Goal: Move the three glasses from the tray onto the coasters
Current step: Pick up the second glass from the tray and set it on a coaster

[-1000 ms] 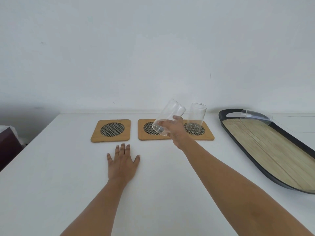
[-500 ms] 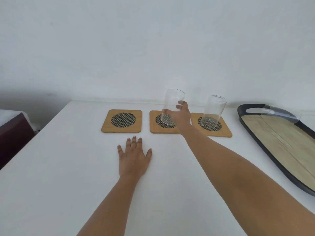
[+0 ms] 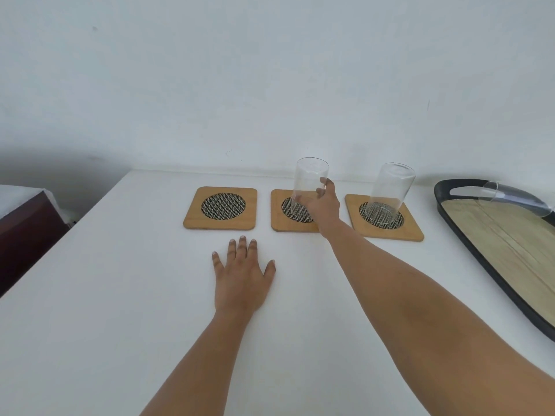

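While gripped by the right hand [image 3: 325, 205], middle glass [image 3: 309, 187] upright on its coaster [image 3: 277, 219]

A home seems likely: wooden coasters [image 3: 220, 208] and a serving tray [image 3: 498, 250] are sitting on a plain white tabletop [image 3: 105, 295].

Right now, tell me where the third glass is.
The third glass lies on its side at the far end of the tray, at the right of the head view, right of the glass on the right coaster.
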### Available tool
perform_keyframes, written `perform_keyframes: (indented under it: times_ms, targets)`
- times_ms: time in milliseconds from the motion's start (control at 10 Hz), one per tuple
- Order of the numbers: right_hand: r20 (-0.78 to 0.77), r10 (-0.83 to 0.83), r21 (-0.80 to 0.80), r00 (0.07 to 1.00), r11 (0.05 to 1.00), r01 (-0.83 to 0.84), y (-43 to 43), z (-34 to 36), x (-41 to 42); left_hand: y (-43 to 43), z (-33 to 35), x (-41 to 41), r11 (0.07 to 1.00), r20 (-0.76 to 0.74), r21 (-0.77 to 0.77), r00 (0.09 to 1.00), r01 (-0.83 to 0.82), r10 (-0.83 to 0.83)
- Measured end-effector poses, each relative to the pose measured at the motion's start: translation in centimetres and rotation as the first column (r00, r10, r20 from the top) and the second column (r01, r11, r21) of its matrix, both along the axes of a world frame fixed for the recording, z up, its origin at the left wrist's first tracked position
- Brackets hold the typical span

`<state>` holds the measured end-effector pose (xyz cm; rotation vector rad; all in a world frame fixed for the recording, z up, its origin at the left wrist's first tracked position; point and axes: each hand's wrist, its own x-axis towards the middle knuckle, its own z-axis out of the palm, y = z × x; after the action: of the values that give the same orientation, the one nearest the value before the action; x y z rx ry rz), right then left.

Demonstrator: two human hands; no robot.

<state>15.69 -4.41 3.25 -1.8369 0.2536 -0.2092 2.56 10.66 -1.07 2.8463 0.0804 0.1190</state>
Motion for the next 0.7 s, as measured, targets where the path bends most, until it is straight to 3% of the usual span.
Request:
perform_keyframes:
  times_ms: [200,700]
  targets:
    - [-0.076,-0.015,-0.144,0.997,0.990,0.004,-0.6,-1.6,-0.3,0.0,0.1,0.0,1.000,-0.001,0.000,1.000,-0.002,0.002]
    - [-0.035,-0.043,-0.283,0.998,0.959,0.031,0.1,-1.7,-0.6,-0.1,0.2,-0.1,1.000,-0.012,-0.008,1.000,-0.002,0.002]
